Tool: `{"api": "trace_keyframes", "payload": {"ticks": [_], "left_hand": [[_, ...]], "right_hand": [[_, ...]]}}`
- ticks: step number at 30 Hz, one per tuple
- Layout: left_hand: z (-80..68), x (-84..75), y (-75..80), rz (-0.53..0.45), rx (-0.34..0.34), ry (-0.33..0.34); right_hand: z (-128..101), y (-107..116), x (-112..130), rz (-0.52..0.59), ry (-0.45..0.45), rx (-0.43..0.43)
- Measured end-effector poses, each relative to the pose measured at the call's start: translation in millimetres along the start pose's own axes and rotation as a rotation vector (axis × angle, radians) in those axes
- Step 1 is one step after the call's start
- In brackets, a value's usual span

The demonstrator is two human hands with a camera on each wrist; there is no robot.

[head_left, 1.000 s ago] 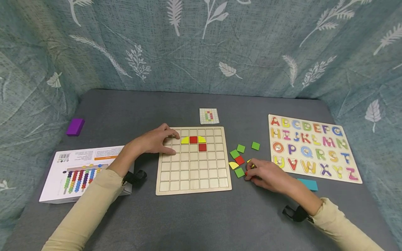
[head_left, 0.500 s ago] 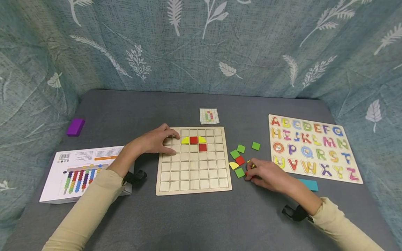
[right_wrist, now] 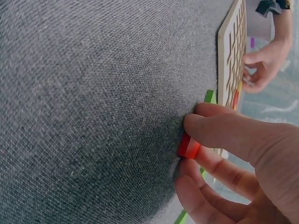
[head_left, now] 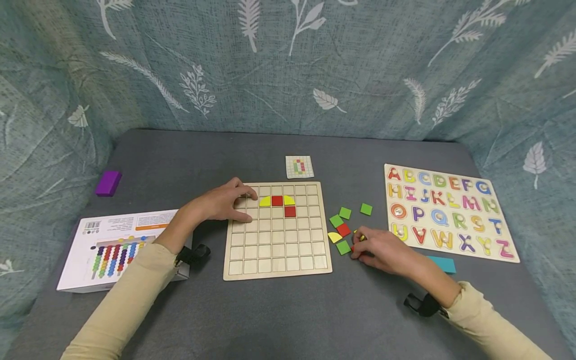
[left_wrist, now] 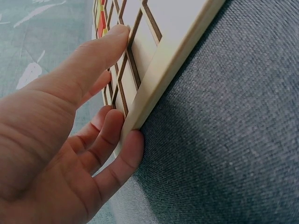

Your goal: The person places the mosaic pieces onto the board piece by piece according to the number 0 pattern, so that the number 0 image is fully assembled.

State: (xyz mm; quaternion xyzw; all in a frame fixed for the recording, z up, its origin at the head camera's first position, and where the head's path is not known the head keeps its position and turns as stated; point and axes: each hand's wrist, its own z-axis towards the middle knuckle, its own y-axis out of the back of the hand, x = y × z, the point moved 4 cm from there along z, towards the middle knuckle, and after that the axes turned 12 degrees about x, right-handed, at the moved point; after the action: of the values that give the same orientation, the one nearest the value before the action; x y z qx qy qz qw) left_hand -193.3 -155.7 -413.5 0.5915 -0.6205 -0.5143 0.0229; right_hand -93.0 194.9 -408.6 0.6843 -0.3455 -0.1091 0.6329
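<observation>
My left hand (head_left: 221,202) rests on the left side of a wooden grid board (head_left: 278,277), thumb and fingers spread. In the left wrist view the thumb (left_wrist: 96,56) lies over the grid and other fingertips touch the board's edge. Set in the board are two yellow quarter-round tiles, one a left yellow tile (head_left: 265,201), and two red square tiles, one an upper red tile (head_left: 277,200). Right of the board, my right hand (head_left: 384,251) pinches a red tile (right_wrist: 188,147) between thumb and fingers, low over the cloth. A yellow piece (head_left: 358,233) shows partly behind its fingers.
Several green tiles, one a green square (head_left: 366,209), lie loose with a red square (head_left: 343,229) and a yellow quarter-round (head_left: 334,237). A pattern card (head_left: 299,167) lies behind the board. Around are an alphabet puzzle (head_left: 452,212), teal block (head_left: 442,264), box (head_left: 112,250) and purple block (head_left: 108,183).
</observation>
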Motion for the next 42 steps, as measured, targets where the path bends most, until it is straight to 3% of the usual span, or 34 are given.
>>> {"api": "trace_keyframes", "payload": {"ticks": [42], "left_hand": [[-0.4,1.1,-0.3,-0.012,0.017,-0.002]], "right_hand": [[-0.8,1.9,0.8,0.017,0.026,0.004]]}}
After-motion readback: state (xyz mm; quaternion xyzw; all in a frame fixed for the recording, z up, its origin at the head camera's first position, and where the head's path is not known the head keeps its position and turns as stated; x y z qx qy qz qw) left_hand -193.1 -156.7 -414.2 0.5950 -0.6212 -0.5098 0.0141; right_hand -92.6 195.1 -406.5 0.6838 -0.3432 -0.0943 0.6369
